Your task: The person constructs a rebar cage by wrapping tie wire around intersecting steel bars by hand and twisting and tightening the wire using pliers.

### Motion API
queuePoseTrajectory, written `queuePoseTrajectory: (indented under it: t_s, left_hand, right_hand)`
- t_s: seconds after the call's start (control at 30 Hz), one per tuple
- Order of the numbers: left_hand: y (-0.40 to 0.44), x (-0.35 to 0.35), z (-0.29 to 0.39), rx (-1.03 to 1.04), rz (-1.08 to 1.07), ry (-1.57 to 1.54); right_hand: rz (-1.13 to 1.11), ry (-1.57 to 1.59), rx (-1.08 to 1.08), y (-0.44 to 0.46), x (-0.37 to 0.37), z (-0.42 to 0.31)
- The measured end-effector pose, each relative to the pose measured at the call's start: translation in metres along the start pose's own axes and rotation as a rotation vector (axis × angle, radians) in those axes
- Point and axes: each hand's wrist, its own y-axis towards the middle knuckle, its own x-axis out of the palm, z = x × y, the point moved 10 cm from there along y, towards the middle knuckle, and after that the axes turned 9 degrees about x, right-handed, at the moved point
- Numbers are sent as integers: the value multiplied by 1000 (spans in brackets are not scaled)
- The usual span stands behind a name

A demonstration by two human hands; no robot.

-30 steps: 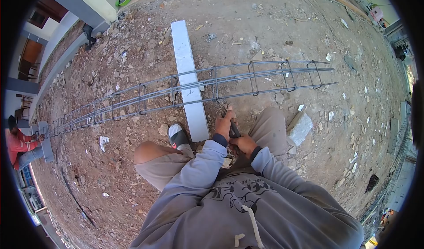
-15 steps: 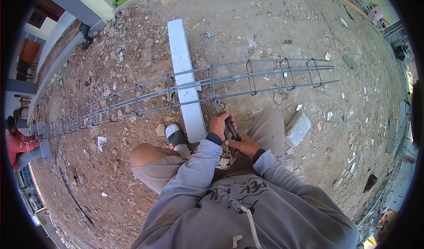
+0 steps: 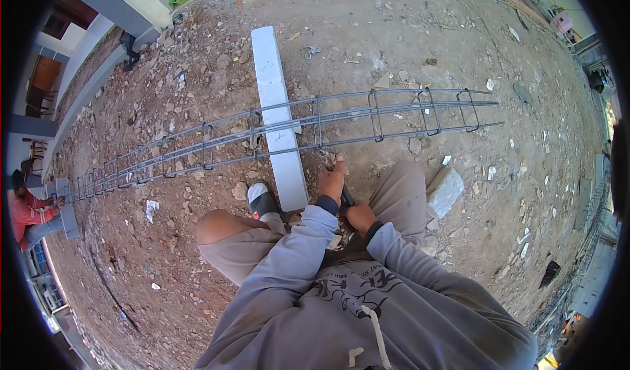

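**Dark-handled tool in two-hand grip, rebar cage just ahead**

Head view: left hand clamped on the tool's far part, right hand clamped on its near end, dark handle showing between. Tip mostly hidden. Cage runs beyond the hands, over the white block to their left. Co-worker in red far left of the hands, at cage's end.

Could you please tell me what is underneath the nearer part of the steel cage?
A long white block lies crosswise beneath the steel cage, and stony ground shows through its gaps. Whatever its metal directly covers cannot be seen.
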Motion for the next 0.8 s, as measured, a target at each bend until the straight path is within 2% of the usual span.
queuePoseTrajectory:
  t_s: [0.03,0.13,0.17,0.27,0.3,0.37,0.4,0.47,0.5,0.6,0.63,0.73,0.77,0.8]
  left_hand:
    - [4,-6,1,14,-21,46]
    - [-19,5,29,-30,-350,-322]
    - [-15,8,20,-65,-399,-408]
    - [-39,22,23,-305,-503,-677]
    - [-37,27,23,-315,-536,-734]
    - [-38,34,15,-351,-596,-853]
    - [-36,29,8,-360,-529,-751]
    - [-29,18,0,-368,-395,-538]
    - [-23,10,3,-266,-312,-319]
    - [-8,-2,-6,-119,-120,8]
    - [-2,-4,-8,-39,-86,113]
    - [24,-8,-28,139,-55,362]
    - [26,-12,-27,189,-15,435]
    - [22,-17,-20,234,60,491]
  right_hand:
    - [-83,98,31,-7,8,-1]
    - [-335,285,101,-13,31,-1]
    - [-420,330,122,-16,38,-1]
    - [-888,585,287,-42,59,-7]
    - [-939,537,273,-43,60,-7]
    - [-830,493,275,-32,56,5]
    - [-777,465,278,-34,56,5]
    - [-511,339,116,-35,33,-4]
    - [-378,275,32,-37,22,-12]
    - [-62,-162,-190,-22,12,-7]
    - [58,-210,-159,-28,7,-12]
    - [114,67,-102,34,19,35]
    - [186,58,-168,46,20,39]
    - [79,93,-100,40,27,35]
